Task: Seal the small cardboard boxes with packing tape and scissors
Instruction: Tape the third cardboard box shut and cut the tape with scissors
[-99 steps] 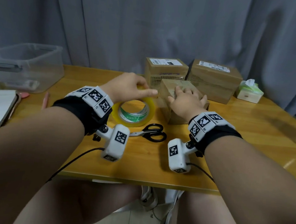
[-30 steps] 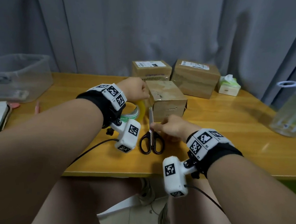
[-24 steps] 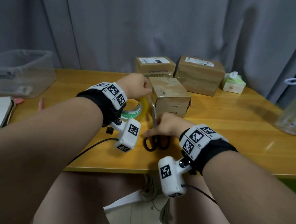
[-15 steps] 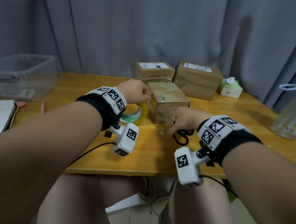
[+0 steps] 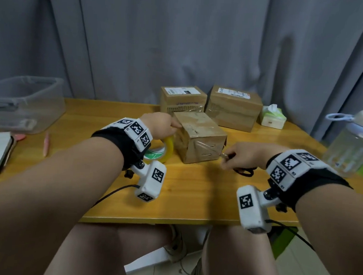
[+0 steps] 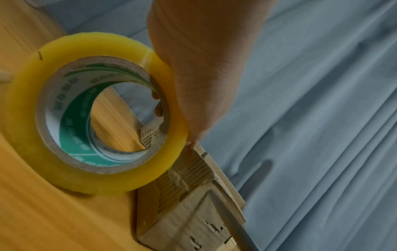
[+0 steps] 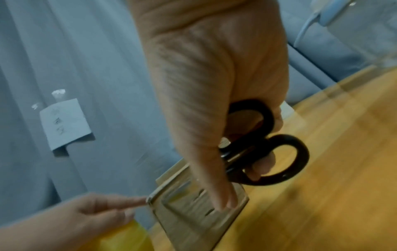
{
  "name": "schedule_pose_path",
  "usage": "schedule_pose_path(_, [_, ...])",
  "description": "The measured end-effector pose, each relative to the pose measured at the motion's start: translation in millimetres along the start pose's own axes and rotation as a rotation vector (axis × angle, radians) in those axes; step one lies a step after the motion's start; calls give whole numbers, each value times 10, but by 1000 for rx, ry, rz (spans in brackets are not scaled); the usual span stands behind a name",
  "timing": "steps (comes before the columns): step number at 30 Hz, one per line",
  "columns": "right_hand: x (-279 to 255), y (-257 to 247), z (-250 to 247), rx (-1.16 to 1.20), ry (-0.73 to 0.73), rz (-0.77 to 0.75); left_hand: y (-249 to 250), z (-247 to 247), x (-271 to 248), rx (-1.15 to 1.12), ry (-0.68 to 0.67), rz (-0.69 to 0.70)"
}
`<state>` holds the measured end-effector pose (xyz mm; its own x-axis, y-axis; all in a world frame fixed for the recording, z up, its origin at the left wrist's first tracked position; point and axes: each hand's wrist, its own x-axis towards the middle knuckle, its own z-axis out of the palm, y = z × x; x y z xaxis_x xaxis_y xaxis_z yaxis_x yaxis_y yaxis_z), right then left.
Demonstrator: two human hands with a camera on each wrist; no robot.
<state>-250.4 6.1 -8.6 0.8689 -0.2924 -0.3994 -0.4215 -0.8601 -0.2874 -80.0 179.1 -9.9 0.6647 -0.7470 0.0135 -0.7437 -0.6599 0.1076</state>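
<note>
Left hand [image 5: 160,125]: grips tape roll [image 6: 94,110] beside box [image 5: 199,136].
Right hand [image 5: 244,155]: fingers curled through scissors [image 7: 264,144].
Cut: keep the strip taut, snip near the box edge.

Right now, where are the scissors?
In the head view the scissors are in the right hand, low over the table, just right of the nearest cardboard box.

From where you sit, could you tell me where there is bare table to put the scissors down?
The table is bare along its near edge, in front of the near box. Another bare patch lies between the pen and the tape roll. It is crowded at the back, where two boxes and the tissue box stand close.
</note>
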Motion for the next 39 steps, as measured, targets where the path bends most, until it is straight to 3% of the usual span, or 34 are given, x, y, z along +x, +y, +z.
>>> schedule_pose_path(4, [-24,29,16,429,-39,-85,102,31,70,82,-13,17])
schedule_pose_path(9, [-101,116,47,624,-138,-120,65,33,147,55,-42,-17])
schedule_pose_path(13, [-43,61,37,735,325,-83,80,33,102,52,-12,-2])
schedule_pose_path(16, [73,-135,63,995,362,-117,51,28,71,25,6,-3])
schedule_pose_path(22, [304,-498,144,788,507,-197,-100,-8,-5,10,-24,-1])
schedule_pose_path(28, [448,-831,42,143,859,-82,-231,-66,-85,44,-61,68])
schedule_pose_path(31, [609,-929,83,1,773,-47,-275,-73,-140,-20,-35,86])
schedule_pose_path(34, [785,-927,175,54,670,4,-339,-80,-186,-101,-4,112])
schedule_pose_path(39, [787,-871,174,110,678,-10,-318,-94,-219,-38,-98,106])
